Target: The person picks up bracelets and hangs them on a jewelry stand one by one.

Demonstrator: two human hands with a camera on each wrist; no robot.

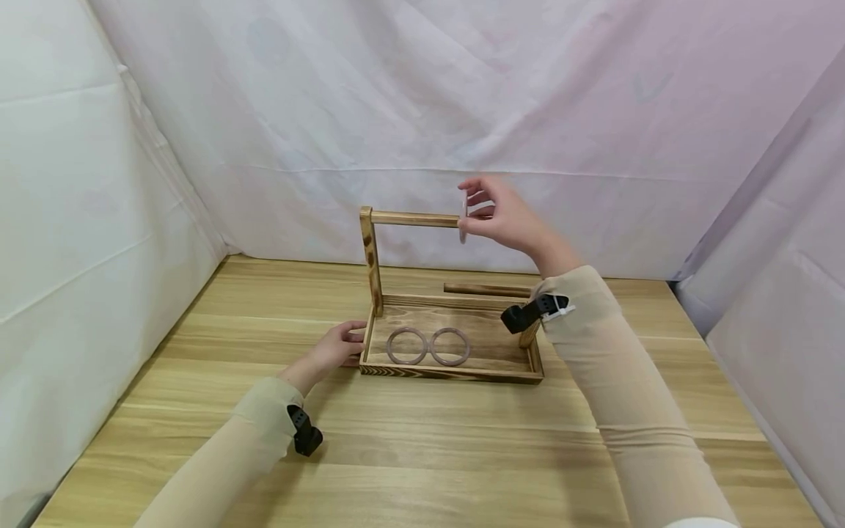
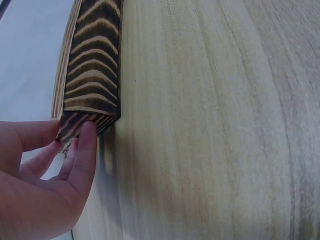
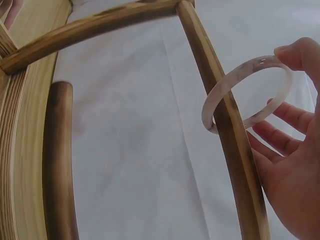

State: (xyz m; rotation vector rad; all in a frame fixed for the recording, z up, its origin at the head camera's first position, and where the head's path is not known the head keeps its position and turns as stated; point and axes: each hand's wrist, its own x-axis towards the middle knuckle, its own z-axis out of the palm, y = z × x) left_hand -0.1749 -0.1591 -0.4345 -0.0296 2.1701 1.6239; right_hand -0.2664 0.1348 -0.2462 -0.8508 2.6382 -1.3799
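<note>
A wooden rack (image 1: 372,264) stands on the table, with a shallow tray base, a tall upper bar and a lower bar (image 1: 485,290). My right hand (image 1: 498,216) pinches a pale, translucent bangle (image 3: 235,75) between thumb and fingers. The bangle circles the upper bar (image 3: 222,107) in the right wrist view, and its far side overlaps the hand. At the rack's left end my left hand (image 1: 337,346) grips the tray's end wall (image 2: 75,125) with thumb and fingertips. Two more bangles, a left one (image 1: 389,353) and a right one (image 1: 467,353), lie flat in the tray, side by side.
A wood-grain table (image 1: 422,447) carries the rack. White cloth (image 1: 317,95) hangs behind it and along both sides. The lower bar's free end points left, beneath the upper bar. Black wrist cameras are strapped over both sleeves.
</note>
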